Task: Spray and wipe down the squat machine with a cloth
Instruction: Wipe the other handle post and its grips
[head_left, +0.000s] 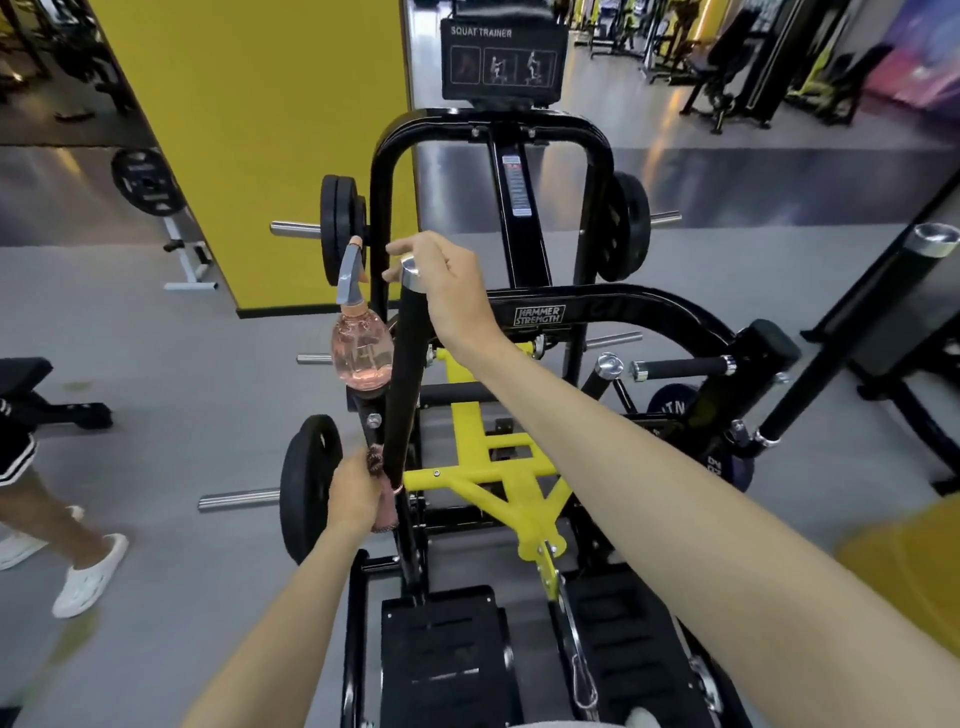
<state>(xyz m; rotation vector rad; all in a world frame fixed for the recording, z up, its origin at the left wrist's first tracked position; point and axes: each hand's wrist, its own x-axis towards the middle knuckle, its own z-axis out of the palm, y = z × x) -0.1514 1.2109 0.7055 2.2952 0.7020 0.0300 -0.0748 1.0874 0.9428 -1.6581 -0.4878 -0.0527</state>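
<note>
Squat machine (540, 312): black frame with a yellow linkage, fills centre of frame from top to bottom edge. "Hammer Strength" on the crossbar.
Yellow pillar (249, 130) behind it, upper left.
Second person (21, 467) at left edge, legs and white shoes (88, 577) only, well apart from the machine.
Black footplates (447, 654) at bottom centre, between the two forearms.
Weight plates loaded on the pegs: one pair upper left of the frame (340, 228), one plate lower left (306, 488), just beside the left hand.
"Squat Trainer" placard (498, 57) at top centre.
Upright black handle (408, 374) runs through the middle and partly hides the yellow linkage behind it.
Right hand (447, 291) at the handle's top, fingers curled round the chrome end cap (411, 273).
Left hand (353, 499) low on the same handle, fingers closed on a pink cloth (383, 506) held against the bar.
Pink spray bottle (362, 353) with a grey trigger stands on a bracket just left of the handle, between the two hands in height, touched by neither.
</note>
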